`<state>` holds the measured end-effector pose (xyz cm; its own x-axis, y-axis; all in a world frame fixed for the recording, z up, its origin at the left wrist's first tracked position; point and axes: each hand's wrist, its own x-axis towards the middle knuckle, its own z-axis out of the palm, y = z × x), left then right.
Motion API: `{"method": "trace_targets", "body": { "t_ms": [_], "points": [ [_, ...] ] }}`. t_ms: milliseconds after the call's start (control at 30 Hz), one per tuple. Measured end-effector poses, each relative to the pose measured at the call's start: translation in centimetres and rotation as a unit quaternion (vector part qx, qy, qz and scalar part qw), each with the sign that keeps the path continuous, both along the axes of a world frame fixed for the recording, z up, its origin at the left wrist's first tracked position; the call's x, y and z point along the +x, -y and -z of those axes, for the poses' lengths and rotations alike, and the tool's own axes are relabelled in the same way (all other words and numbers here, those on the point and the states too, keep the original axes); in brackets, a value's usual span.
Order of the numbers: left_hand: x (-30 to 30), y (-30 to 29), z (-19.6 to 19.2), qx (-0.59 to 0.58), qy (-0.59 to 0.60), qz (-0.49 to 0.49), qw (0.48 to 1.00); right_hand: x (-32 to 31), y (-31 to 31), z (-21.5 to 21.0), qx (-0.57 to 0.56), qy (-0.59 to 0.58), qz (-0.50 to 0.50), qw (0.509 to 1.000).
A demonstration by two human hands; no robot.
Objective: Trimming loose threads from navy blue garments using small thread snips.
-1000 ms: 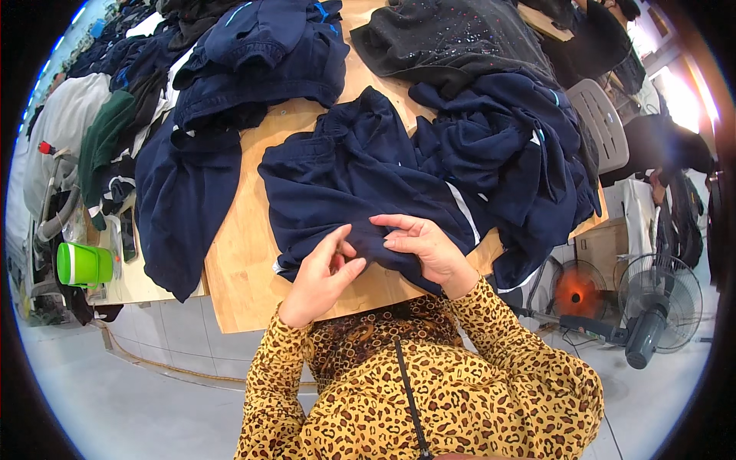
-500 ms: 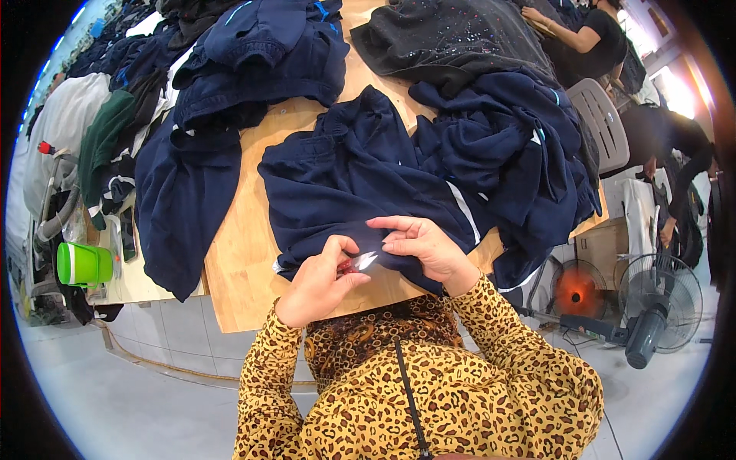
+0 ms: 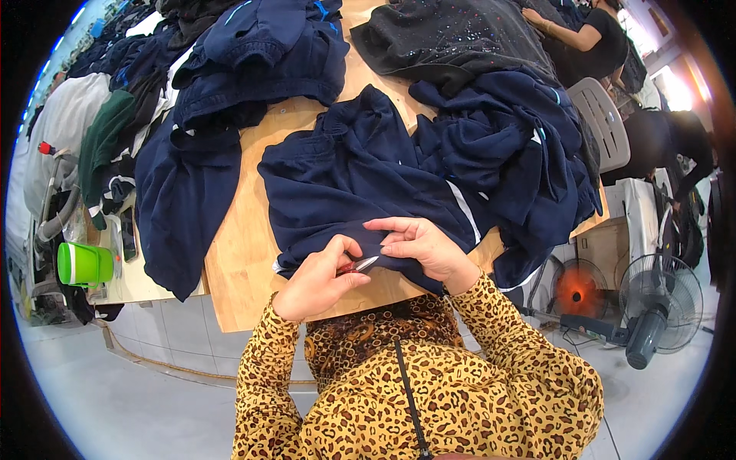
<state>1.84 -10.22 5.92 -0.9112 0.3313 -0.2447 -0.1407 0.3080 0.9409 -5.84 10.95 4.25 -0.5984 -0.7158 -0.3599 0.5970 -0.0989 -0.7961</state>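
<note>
A pair of small thread snips with a red handle and pointed metal blades is in my left hand, which is closed around it. The blades point toward my right hand. That hand is at the near edge of a navy garment, pinching its cloth, with the index finger stretched out to the left. Its lower fingers are partly hidden. The garment has a gathered waistband and a white stripe, and lies rumpled on a wooden table.
More navy garments lie in a heap at right and a pile at far left. Dark speckled cloth is at the back. A green bucket stands left; a fan and a grey chair are right. Other people work at far right.
The snips have turned slightly, and their blades now look narrower. Both hands stay almost in place. At far right, a person's arm has shifted.
</note>
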Motion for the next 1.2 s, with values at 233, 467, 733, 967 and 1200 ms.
{"method": "trace_targets", "body": {
  "t_ms": [233,467,733,967,1200],
  "points": [
    [-0.4,0.0,0.2,0.245,0.070,-0.145,0.956,0.0,-0.1,0.1,-0.012,0.008,0.008,1.000],
    [-0.8,-0.2,1.6,0.374,0.092,-0.280,0.879,-0.8,-1.1,-0.9,0.040,-0.041,-0.056,0.997],
    [0.5,0.6,2.6,0.368,0.082,-0.330,0.865,-2.6,-2.9,-1.3,0.062,-0.096,-0.042,0.993],
    [0.7,0.5,2.5,0.359,0.089,-0.329,0.869,-2.4,-3.0,-1.2,0.053,-0.096,-0.044,0.993],
    [-0.2,-0.5,4.2,0.216,-0.013,-0.295,0.931,-1.4,-1.4,-1.5,0.024,-0.049,-0.065,0.996]
  ]
}}
